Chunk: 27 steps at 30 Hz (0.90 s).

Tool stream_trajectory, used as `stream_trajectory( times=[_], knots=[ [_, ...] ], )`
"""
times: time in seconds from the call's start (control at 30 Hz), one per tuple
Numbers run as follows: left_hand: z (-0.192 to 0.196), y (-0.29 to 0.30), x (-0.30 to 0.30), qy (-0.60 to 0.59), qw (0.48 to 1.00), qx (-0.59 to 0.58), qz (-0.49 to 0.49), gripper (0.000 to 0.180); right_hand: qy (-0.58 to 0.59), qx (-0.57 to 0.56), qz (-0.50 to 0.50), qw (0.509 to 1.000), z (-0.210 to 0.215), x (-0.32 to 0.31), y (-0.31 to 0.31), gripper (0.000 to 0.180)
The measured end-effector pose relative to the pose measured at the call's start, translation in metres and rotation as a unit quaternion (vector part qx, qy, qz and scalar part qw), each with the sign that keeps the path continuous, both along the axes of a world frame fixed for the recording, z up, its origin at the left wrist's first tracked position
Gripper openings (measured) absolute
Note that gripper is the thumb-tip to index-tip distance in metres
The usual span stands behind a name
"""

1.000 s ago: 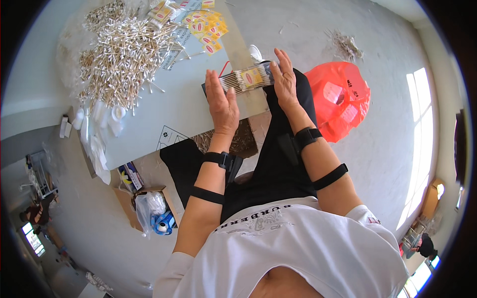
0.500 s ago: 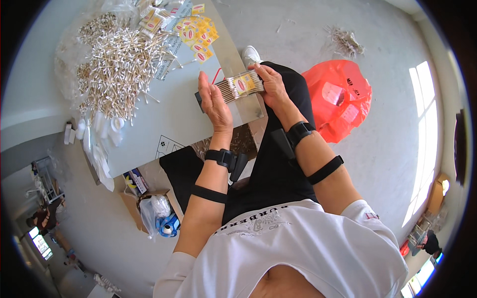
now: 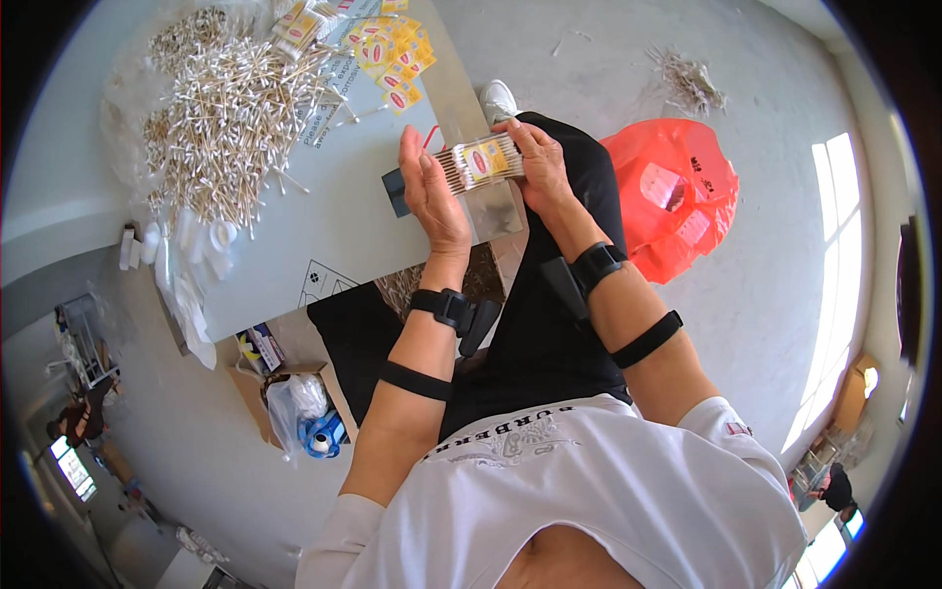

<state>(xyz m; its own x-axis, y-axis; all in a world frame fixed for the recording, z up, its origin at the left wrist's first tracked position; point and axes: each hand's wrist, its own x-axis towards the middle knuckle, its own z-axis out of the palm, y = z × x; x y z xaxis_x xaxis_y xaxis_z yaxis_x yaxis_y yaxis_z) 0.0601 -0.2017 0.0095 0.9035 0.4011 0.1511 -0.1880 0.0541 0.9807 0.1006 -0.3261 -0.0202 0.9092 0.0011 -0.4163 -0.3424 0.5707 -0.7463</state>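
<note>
A flat pack of cotton swabs (image 3: 493, 157), in a clear wrapper with a yellow and white label, sits between my hands above the table's near right corner. My right hand (image 3: 546, 175) grips its right end, thumb and fingers along the edge. Against the left end, where brown stick shafts show outside the label, rests my left hand (image 3: 438, 208), its fingers stretched out straight and the palm turned toward the pack. A small dark block (image 3: 394, 192) lies partly hidden behind the left hand. Farther off on the table is a heap of yellow printed labels (image 3: 397, 61).
A large pile of loose cotton swabs (image 3: 231, 118) covers the far left of the grey table (image 3: 294, 240). Wrapped packs (image 3: 299, 29) lie behind it. A red plastic bag (image 3: 721, 211) stands on the floor at right. An open carton (image 3: 257, 407) sits below the table's left side.
My left hand has shifted slightly right and closer to the pack, and less of the bare sticks shows beside it. The right hand keeps its grip. The view has moved a little.
</note>
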Motion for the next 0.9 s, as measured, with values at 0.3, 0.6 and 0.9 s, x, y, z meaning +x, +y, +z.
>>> stream_trajectory(
  times=[0.3, 0.6, 0.9],
  knots=[
    [0.004, -0.021, 0.008, -0.016, 0.978, -0.206, -0.016, 0.063, -0.007, -0.013, 0.013, 1.0, 0.006, -0.002, 0.003, 0.03],
    [-0.002, 0.011, -0.01, -0.001, 1.0, -0.03, 0.005, 0.051, -0.125, -0.323, -0.039, 0.937, 0.01, -0.007, 0.002, 0.039],
    [-0.008, 0.026, -0.012, -0.01, 0.989, -0.146, 0.022, 0.042, -0.011, -0.11, 0.059, 0.992, 0.0, -0.003, -0.007, 0.032]
  ],
)
